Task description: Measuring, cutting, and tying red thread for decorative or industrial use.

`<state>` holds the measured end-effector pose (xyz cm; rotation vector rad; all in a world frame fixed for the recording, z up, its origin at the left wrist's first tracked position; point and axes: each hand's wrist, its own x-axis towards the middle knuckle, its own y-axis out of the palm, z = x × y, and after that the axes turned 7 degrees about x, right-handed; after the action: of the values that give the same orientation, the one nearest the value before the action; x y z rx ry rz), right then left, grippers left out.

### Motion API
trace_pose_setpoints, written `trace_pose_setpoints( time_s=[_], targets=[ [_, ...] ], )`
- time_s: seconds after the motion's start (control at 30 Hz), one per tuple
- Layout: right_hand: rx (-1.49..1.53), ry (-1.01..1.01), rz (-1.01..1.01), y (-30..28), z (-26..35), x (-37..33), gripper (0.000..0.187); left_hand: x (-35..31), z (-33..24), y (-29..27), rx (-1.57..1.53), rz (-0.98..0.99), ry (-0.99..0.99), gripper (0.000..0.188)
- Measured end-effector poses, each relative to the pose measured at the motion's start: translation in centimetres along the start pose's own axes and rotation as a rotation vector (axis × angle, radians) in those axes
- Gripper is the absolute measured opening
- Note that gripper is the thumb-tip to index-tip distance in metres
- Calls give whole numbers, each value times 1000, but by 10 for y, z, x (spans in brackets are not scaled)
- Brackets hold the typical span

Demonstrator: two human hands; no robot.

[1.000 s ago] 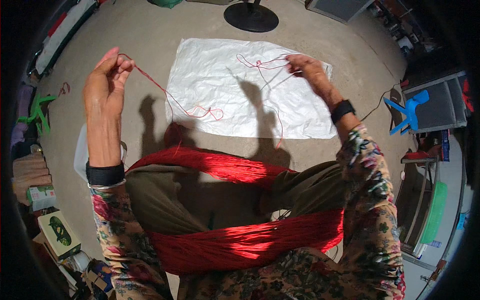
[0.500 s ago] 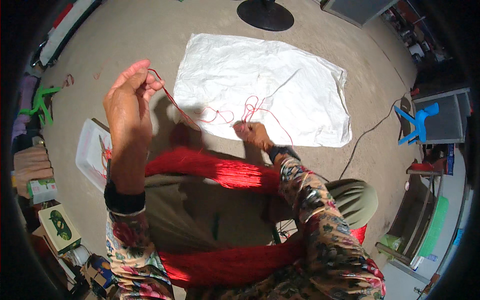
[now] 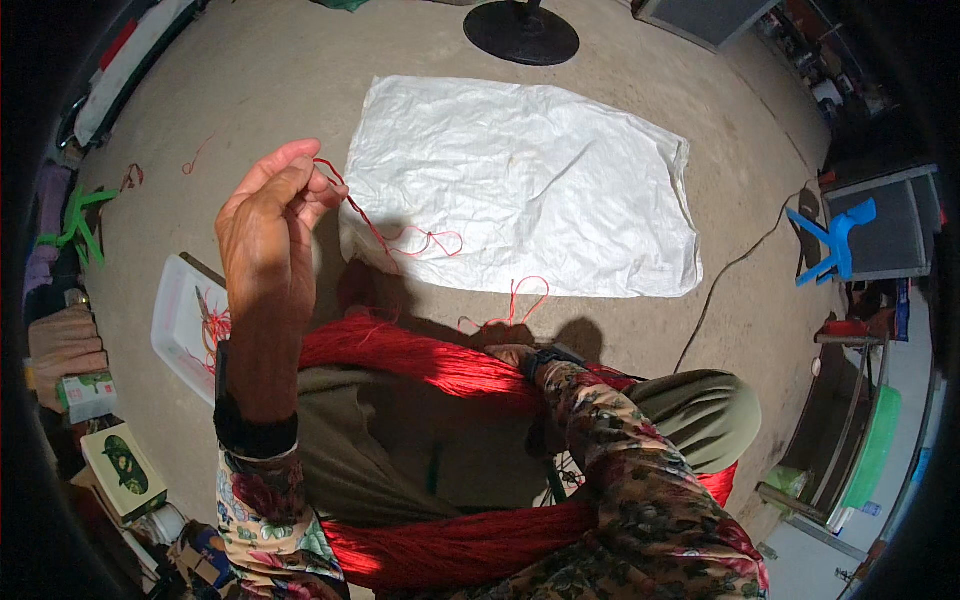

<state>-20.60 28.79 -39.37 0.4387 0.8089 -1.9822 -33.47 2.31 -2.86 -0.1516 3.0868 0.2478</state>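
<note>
My left hand [image 3: 268, 215] is raised with its fingertips pinched shut on a red cord [image 3: 368, 224], which slants down from it toward a large red thread skein [image 3: 420, 352]. The skein stretches across my knees, and another stretch of it lies closer to my body. Just at the far edge of the skein is my right hand [image 3: 514, 355], low and in shadow, its fingers mostly hidden. Thin loose red thread [image 3: 530, 287] loops up beside that hand, and a further small loop lies over the white woven sheet [image 3: 540, 180].
To the left stands a white plastic tub [image 3: 178, 330] with scissors and red scraps in it. A round black base [image 3: 521, 35] is at the far side. A blue plastic stand [image 3: 840, 240] and a dark cable [image 3: 741, 262] lie to the right; a green stool [image 3: 78, 222] is at far left.
My right hand has come down and nearer, from over the sheet's near edge to the skein, and the thread loops by it came along. My left hand has shifted slightly right and lower, still pinching the cord.
</note>
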Motion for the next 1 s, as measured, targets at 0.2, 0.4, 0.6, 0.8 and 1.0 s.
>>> trace_pose_setpoints(
  time_s=[0.2, 0.4, 0.6, 0.8, 1.0],
  targets=[
    [17, -54, -347, -42, 26, 3, 15, 4, 7, -3, 19, 64, 4, 35],
    [46, -100, -569, -129, 37, 2, 19, 2, 8, -5, 21, 18, -32, 34],
    [100, 19, -756, -106, -39, 5, 24, 5, 10, -9, 34, 109, -36, 32],
    [84, 191, -427, -66, -51, 1, 34, -7, 1, 2, 18, 92, -64, 28],
    [-156, 67, -611, -58, -49, 13, 21, -4, 8, -3, 39, 140, -46, 26]
  ],
)
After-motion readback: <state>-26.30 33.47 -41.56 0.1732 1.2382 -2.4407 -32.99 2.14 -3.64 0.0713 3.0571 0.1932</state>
